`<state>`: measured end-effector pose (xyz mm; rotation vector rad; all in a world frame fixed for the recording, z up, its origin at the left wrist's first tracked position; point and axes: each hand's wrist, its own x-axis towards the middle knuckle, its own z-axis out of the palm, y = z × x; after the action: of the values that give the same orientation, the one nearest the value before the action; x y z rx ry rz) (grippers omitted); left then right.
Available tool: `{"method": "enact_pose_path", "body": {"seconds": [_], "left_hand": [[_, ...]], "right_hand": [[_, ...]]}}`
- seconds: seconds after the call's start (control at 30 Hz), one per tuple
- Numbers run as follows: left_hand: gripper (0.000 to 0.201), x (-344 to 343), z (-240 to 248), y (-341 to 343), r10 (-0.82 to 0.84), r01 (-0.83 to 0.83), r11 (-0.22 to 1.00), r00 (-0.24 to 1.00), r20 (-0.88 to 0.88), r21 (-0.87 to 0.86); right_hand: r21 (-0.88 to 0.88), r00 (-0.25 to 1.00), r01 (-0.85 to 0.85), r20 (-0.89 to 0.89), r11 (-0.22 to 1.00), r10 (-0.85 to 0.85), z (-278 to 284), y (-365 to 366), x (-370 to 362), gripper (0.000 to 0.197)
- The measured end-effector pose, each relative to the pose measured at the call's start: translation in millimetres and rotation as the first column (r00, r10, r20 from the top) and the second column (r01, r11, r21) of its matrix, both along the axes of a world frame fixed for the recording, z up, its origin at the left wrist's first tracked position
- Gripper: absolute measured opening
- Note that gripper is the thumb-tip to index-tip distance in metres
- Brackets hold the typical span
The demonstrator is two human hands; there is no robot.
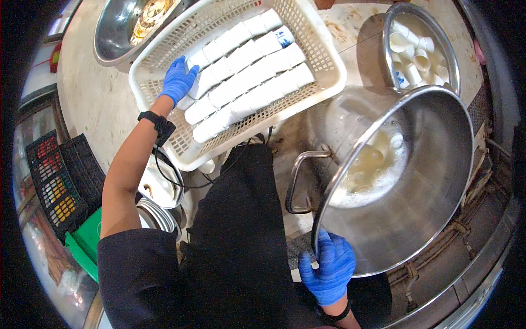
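In a blue glove, my left hand (179, 80) rests at the left end of the rows of white cups (247, 82), its fingers stretched out and apart. The cups lie on their sides, nested into long rows, inside a white perforated plastic basket (241, 148). At the lower right, my right hand (329, 268), also gloved in blue, grips the near rim of a large steel pot (422, 203). The pot is tilted, with cloudy, foamy water (367, 175) pooled inside. Pale shapes show dimly under the water; I cannot make out what they are.
A steel basin (456, 66) of cloudy water with loose white cups stands beyond the pot. At the far left is another steel bowl (112, 33) with brownish residue. Stacked plates (159, 214), a black cable (189, 186), a green bin (85, 241) and black crates (55, 181) lie left.
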<state>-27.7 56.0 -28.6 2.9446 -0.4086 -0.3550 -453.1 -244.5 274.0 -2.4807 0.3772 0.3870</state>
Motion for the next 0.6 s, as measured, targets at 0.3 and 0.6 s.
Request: {"method": "enact_pose_path", "body": {"seconds": [0.3,0.6], "left_hand": [[0.051,-6.4,164.5,-185.1,-0.388,0.501,0.810,0.847,0.363,-0.305],[0.036,-157.4,356.0,-405.3,-0.784,0.954,0.091,0.245,0.571,-0.285]], "right_hand": [[0.026,0.996,0.065,0.056,0.998,-0.067,18.4,-19.6,-2.7,0.047],[-0.288,0.863,0.386,0.449,0.877,-0.232,37.8,-154.8,-43.8,0.048]]}}
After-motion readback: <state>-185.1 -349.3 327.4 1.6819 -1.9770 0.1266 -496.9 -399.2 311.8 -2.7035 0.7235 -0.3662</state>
